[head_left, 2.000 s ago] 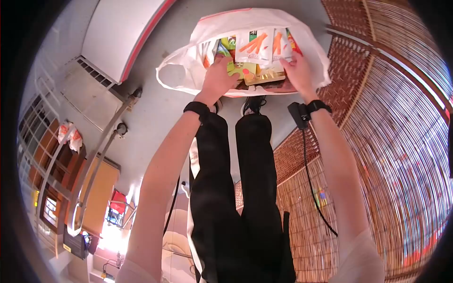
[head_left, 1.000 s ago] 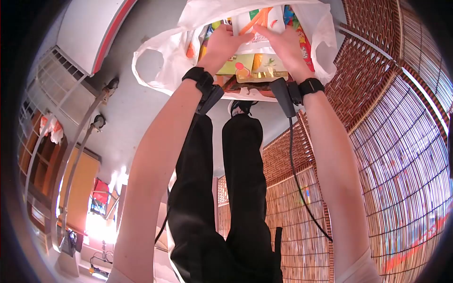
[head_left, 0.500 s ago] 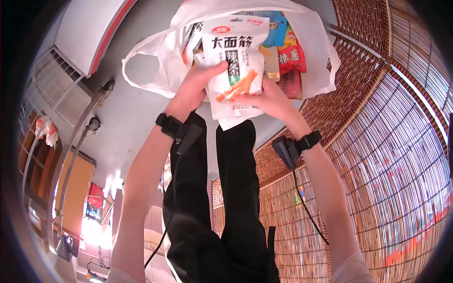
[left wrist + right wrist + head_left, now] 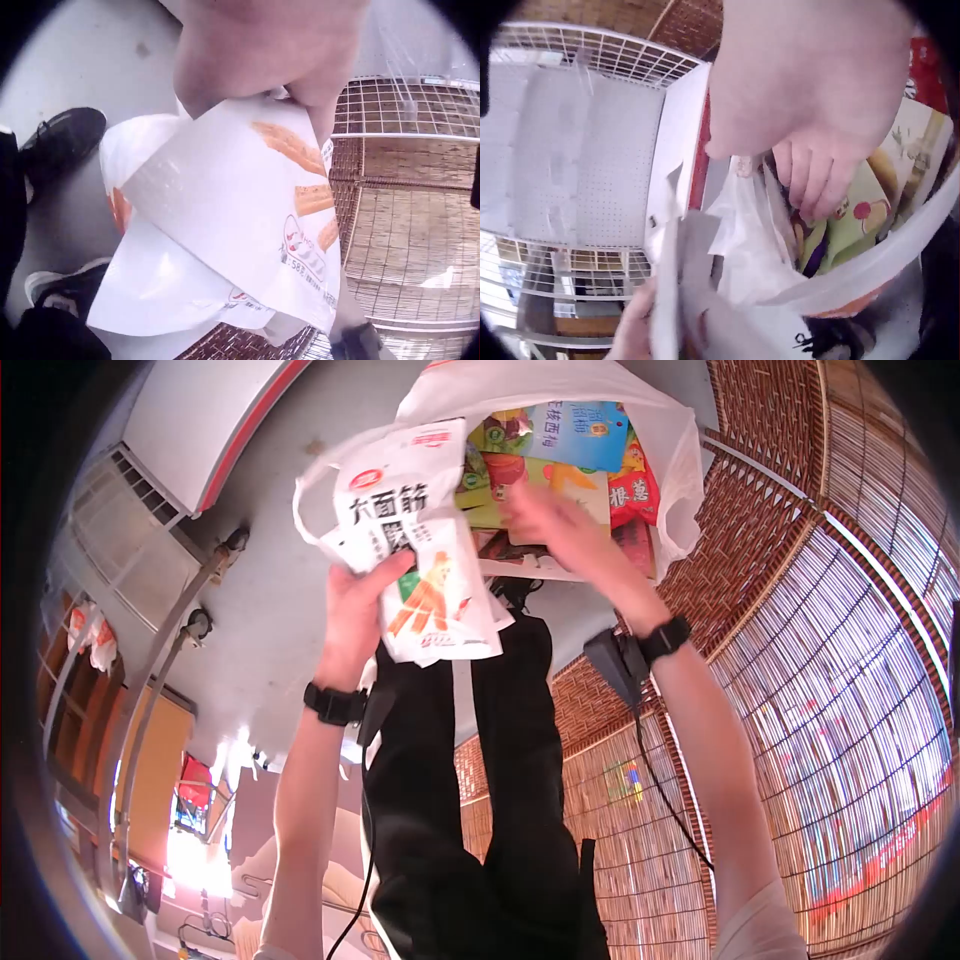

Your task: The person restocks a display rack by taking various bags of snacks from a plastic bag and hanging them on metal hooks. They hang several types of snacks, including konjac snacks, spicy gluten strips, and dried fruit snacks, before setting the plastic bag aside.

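My left hand grips white snack packets printed with orange strips, its thumb across the front one. They hang left of a white plastic bag on the floor, and in the left wrist view another white packet shows under the front one. Over the bag's mouth is my right hand, slightly blurred, with nothing in its fingers. Inside the bag lie a blue packet, a red packet and green and yellow packets, partly hidden by that hand.
A white shelf unit with a red edge stands at the upper left, beside a metal-railed cart. Woven screens line the right. My legs in black trousers are just below the bag.
The white packets came up out of the bag, first in both hands. They have since moved left in my left hand, while my right hand let go and moved back over the bag.
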### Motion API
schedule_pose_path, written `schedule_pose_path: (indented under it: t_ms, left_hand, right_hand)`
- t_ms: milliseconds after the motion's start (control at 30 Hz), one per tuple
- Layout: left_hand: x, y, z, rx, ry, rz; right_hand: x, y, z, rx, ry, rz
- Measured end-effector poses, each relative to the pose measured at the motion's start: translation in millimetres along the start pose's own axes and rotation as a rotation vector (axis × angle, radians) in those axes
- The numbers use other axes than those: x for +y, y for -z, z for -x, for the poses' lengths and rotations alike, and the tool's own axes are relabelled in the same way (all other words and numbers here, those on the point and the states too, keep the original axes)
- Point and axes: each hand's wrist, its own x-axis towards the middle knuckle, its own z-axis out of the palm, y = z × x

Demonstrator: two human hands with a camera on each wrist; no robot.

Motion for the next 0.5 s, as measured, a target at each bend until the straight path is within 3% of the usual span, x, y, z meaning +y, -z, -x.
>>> schedule_pose_path:
  t_ms: [133, 233, 300, 367, 433, 500]
  left_hand:
    - [20.0, 38.5, 14.0, 0.032, -0.088, -0.029]
    - [36.1, 62.4, 20.1, 0.075, -0.131, -0.077]
    - [43.8, 75.2, 19.6, 0.073, -0.127, -0.109]
    - [49.0, 84.4, 18.0, 0.110, -0.150, -0.039]
    - [52.9, 86.4, 17.8, 0.083, -0.151, -0.036]
    - [55.6, 79.8, 21.1, 0.110, -0.170, -0.085]
  right_hand:
    - [1.0, -8.5, -49.2, 0.189, -0.015, 0.040]
    - [1.0, -20.9, -84.9, 0.095, -0.146, 0.003]
    - [-0.9, -36.1, -102.4, 0.124, -0.135, -0.036]
    - [-9.8, -49.3, -109.7, 0.248, 0.031, -0.026]
    - [-10.6, -66.8, -122.6, 0.296, -0.034, -0.150]
    - [-6.8, -92.5, -139.4, 0.841, 0.050, 0.060]
